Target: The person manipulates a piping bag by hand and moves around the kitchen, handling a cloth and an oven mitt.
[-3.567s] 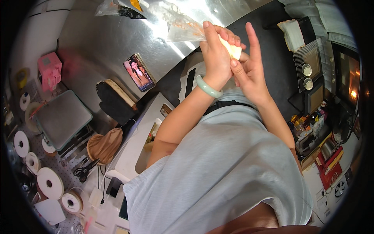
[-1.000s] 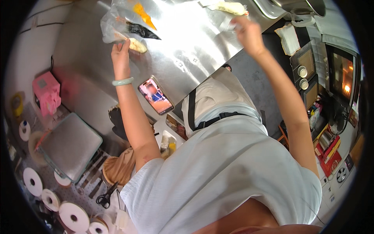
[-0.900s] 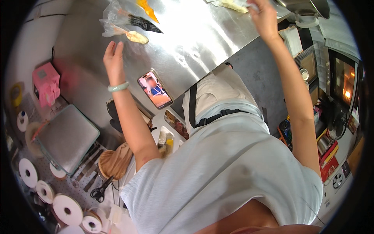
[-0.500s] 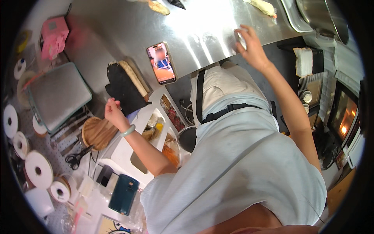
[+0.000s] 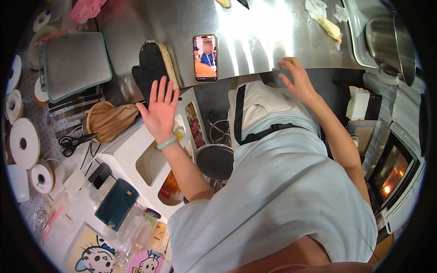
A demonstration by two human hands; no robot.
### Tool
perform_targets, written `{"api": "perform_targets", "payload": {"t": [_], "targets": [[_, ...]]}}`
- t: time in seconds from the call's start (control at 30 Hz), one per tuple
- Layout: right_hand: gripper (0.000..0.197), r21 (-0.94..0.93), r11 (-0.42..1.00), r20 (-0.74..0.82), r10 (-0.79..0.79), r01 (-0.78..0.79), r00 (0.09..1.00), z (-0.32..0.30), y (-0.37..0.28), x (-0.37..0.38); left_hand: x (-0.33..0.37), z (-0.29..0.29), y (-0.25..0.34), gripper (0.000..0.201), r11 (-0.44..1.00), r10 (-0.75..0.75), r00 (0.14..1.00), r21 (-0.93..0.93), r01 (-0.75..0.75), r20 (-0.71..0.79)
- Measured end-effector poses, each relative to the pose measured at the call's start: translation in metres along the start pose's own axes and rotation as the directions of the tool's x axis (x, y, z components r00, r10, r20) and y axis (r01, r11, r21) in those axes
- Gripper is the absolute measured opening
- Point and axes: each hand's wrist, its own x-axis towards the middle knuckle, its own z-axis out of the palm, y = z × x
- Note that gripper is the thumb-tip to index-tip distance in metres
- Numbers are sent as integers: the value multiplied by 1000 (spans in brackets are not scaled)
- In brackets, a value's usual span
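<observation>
My left hand (image 5: 160, 116) is raised with its palm turned up and fingers spread, holding nothing; a pale green bangle circles the wrist. Just beyond its fingertips lies a black oven mitt (image 5: 151, 68) with a cream edge. My right hand (image 5: 298, 83) hovers at the near edge of the steel table (image 5: 177, 22), thumb and fingers apart, with nothing visible in it. Between the two hands, a phone (image 5: 205, 58) with a lit screen lies on the table. A piping bag (image 5: 327, 27) with pale filling rests at the far right.
At the left, a grey tray (image 5: 77, 67) with a green rim stands near scissors (image 5: 75, 143) and ribbon rolls (image 5: 25, 143). A steel bowl (image 5: 387, 45) and white tray (image 5: 353, 32) sit at the far right. Below them is a glowing oven (image 5: 390, 173). A dark round stool (image 5: 215, 161) stands by my left side.
My left hand has opened from loosely curled fingers to a spread palm. My right hand has drawn back toward the table's near edge. The whole view has shifted slightly.
</observation>
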Motion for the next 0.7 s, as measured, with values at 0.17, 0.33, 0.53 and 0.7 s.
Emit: {"api": "perform_targets", "payload": {"t": [0.17,0.33,0.53,0.7], "targets": [[31,3,997,28,76,-76,997,1,14,-19,-6,-71,4,43,866,357,802,491,-93,-479],[35,184,962,127,180,-202,975,13,7,-16,1,-139,-6,37,969,248,555,210,-132,-794],[59,459,853,328,95,-247,940,63,-17,35,18,-162,-3,26,978,176,771,23,-205,-612],[76,478,813,450,97,-332,888,99,-44,83,27,-191,11,23,963,90,814,-158,-218,-574]]}}
